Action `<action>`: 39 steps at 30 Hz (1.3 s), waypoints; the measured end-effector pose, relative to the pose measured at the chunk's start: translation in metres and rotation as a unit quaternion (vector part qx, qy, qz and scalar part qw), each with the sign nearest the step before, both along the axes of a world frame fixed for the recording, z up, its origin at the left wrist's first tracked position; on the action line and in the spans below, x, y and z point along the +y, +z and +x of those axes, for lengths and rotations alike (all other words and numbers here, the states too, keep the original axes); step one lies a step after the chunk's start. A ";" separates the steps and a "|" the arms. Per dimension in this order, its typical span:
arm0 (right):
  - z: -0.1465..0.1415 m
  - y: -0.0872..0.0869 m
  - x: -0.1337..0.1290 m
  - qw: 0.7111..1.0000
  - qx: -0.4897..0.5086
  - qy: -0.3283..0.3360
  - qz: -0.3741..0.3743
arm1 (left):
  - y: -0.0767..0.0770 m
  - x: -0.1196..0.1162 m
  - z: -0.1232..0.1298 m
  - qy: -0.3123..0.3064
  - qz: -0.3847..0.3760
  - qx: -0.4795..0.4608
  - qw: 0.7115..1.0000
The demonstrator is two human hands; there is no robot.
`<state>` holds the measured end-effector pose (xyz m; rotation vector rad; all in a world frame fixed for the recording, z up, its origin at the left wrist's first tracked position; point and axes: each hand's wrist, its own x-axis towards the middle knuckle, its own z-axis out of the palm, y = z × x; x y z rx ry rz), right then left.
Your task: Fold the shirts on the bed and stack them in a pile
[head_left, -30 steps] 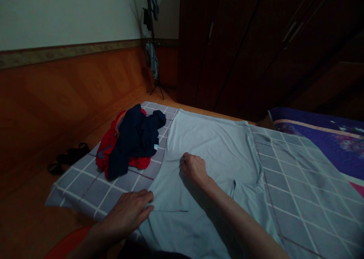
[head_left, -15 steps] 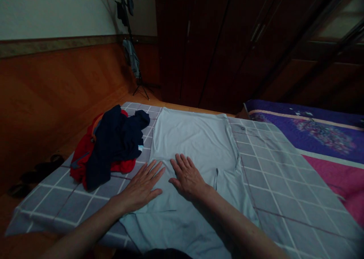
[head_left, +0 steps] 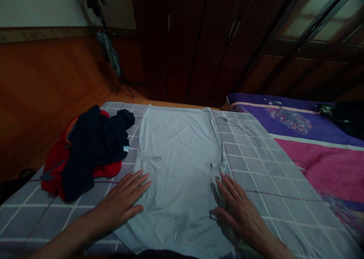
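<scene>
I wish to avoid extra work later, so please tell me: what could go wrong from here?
The right flap of the pale garment looks uneven beside the fingers of the right hand; pressing there might set creases.

The red garment and the navy garment lie heaped close to the left edge of the checked cover, so a tug on that cover could perhaps slide them off.

A pale grey shirt (head_left: 183,145) lies spread on a checked cover (head_left: 250,156), both sleeves (head_left: 155,185) folded inward, lightly creased.
</scene>
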<state>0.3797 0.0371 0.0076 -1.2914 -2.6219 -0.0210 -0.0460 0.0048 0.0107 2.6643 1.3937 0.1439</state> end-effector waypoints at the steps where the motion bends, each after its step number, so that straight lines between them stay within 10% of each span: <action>1: 0.006 0.009 -0.009 1.000 0.012 -0.001 0.003 | 0.007 -0.005 -0.002 -0.020 -0.020 -0.008 1.000; 6: 0.027 0.040 -0.052 0.998 0.009 0.021 -0.054 | 0.018 -0.038 -0.013 -0.087 -0.083 -0.034 0.992; 14: 0.040 -0.010 -0.055 0.995 0.091 0.037 0.001 | 0.010 -0.048 -0.004 -0.076 -0.031 -0.058 0.995; 23: 0.037 -0.025 -0.049 0.992 0.099 0.052 0.056 | 0.019 -0.048 -0.004 -0.117 0.042 -0.058 0.991; 26: 0.034 -0.023 -0.045 0.988 0.129 0.047 0.068 | 0.012 -0.046 -0.003 -0.044 0.017 -0.122 0.991; 31: 0.026 0.009 -0.025 0.985 0.174 -0.008 -0.013 | 0.028 -0.031 0.004 0.118 -0.168 -0.159 0.966; 39: 0.024 0.084 -0.040 0.957 0.156 -0.040 -0.243 | 0.079 -0.034 -0.015 0.073 -0.240 -0.143 0.957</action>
